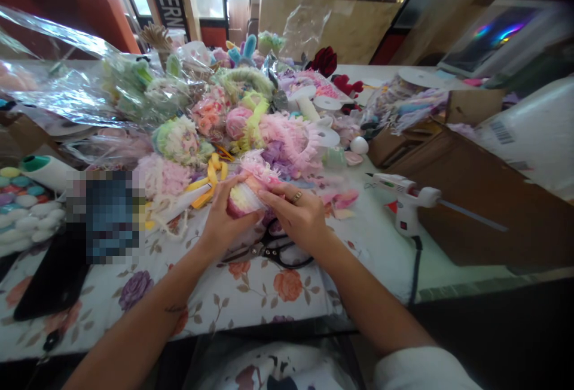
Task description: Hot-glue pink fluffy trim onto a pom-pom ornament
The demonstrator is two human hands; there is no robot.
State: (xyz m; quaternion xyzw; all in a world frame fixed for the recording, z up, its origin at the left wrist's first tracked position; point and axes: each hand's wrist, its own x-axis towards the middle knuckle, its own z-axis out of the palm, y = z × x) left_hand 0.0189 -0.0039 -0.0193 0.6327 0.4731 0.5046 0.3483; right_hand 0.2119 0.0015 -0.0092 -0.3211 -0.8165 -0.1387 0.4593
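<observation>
Both hands meet at the middle of the table around a small pink, yellow and white fabric bundle (pixel 246 197). My left hand (pixel 227 219) wraps its left side, thumb along the lower edge. On its right side, my right hand (pixel 298 213), with a ring on one finger, presses its fingers against the bundle. Black-handled scissors (pixel 258 250) lie on the flowered tablecloth (pixel 264 294) just below the hands. Fluffy pink trim (pixel 258 165) touches the bundle's far side, and a yellow ribbon (pixel 215 171) lies to the left.
A white glue gun (pixel 406 198) stands at right, before a cardboard box (pixel 488 198). Behind the hands is a heap of yarn, lace and plastic-wrapped flowers (pixel 177 139). At left are a thread cone (pixel 47 171), pompoms (pixel 33 216) and a black flat object (pixel 54 276).
</observation>
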